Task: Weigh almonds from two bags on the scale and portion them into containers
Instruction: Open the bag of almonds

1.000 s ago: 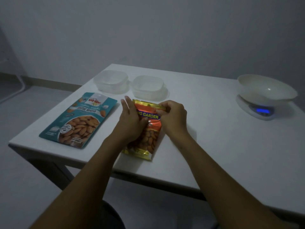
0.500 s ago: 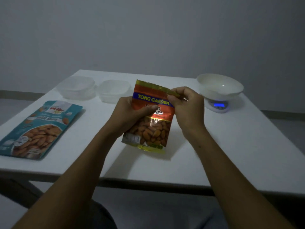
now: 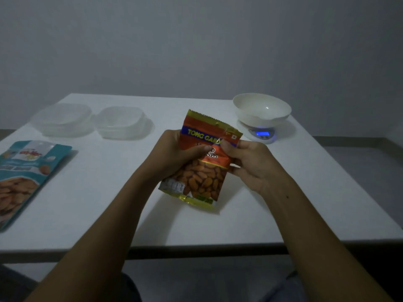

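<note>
**Dim white table, orange bag in both hands**

White table (image 3: pixel 109 203) carries two clear tubs (image 3: pixel 63 118) (image 3: pixel 120 122), contents unclear, and a scale (image 3: pixel 262 134) with bowl (image 3: pixel 261 109). Left hand (image 3: pixel 174 155) and right hand (image 3: pixel 250 164) grip the orange almond bag (image 3: pixel 202 171) above it. Teal bag (image 3: pixel 21 177) is cut off left.

On the table (image 3: pixel 283 192), two containers (image 3: pixel 65 118) (image 3: pixel 121 120) sit side by side at the rear left; the scale (image 3: pixel 259 132), bearing a bowl (image 3: pixel 261 107), stands at the rear right. One almond bag (image 3: pixel 24 175) lies flat at the left edge. The other bag (image 3: pixel 202 162) is held upright at centre between left hand (image 3: pixel 174 155) and right hand (image 3: pixel 250 162).
</note>
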Tool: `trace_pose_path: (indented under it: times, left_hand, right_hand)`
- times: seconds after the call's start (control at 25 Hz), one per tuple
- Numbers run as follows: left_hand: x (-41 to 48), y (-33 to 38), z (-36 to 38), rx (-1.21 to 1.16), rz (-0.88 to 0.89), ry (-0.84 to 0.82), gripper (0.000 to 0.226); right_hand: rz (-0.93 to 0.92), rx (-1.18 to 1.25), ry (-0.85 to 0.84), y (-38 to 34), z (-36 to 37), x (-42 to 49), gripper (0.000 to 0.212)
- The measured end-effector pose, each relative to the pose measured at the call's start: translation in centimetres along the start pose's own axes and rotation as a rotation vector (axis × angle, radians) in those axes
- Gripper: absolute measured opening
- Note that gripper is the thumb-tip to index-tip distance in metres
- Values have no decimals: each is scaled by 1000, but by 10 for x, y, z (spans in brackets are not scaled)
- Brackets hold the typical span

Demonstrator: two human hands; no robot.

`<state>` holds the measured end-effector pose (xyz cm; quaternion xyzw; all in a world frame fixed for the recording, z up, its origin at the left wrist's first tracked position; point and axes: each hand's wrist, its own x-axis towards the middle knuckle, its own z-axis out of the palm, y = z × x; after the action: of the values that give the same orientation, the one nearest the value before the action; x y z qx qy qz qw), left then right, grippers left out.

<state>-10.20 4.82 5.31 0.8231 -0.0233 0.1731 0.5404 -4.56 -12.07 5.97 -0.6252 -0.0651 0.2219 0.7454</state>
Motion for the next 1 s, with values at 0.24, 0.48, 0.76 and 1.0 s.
trace_pose_path:
  times: [0.24,0.48,0.76,1.0]
  left_hand:
    - [0,-7,1,-4,-17,-42,12]
    - [-6,-9,-6,0,-26,-70,15]
    - [-10,-9,-11,34,-17,-79,20]
    - [-14,-12,-11,49,-56,-51,14]
  right_hand:
    - [-59,-4,17,1,0,4,5]
    - [133,-41,64,-11,-1,8,72]
    - [190,-46,64,-12,8,5,19]
    - [-126,15,121,-10,18,9,17]
